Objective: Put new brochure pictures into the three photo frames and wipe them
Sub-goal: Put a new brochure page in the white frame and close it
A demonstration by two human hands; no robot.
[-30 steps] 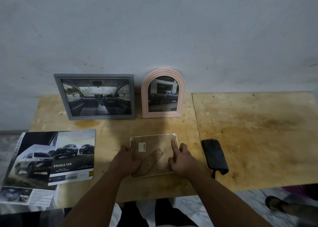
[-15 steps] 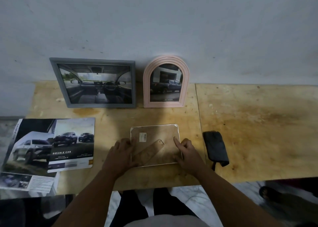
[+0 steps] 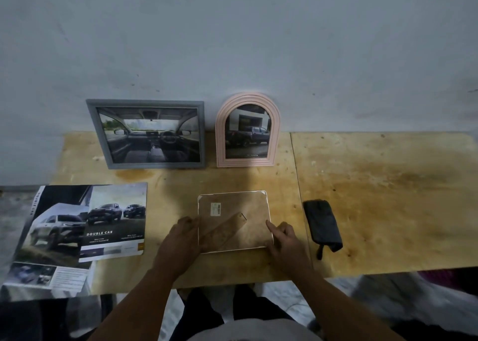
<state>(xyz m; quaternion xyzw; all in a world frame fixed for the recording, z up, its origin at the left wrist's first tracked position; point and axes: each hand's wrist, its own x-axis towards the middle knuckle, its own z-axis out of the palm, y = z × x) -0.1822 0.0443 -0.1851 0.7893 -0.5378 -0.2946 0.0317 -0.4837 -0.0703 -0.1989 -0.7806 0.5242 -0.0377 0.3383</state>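
Fingers (image 3: 271, 227) of both hands curled, gripping face-down square frame's (image 3: 232, 211) brown fibreboard back.

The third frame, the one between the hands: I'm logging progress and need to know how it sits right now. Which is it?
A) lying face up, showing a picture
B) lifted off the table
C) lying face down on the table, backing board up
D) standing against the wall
C: the third frame lies flat on the table, its brown backing board and folded stand facing up, with the left hand and right hand at its side edges.
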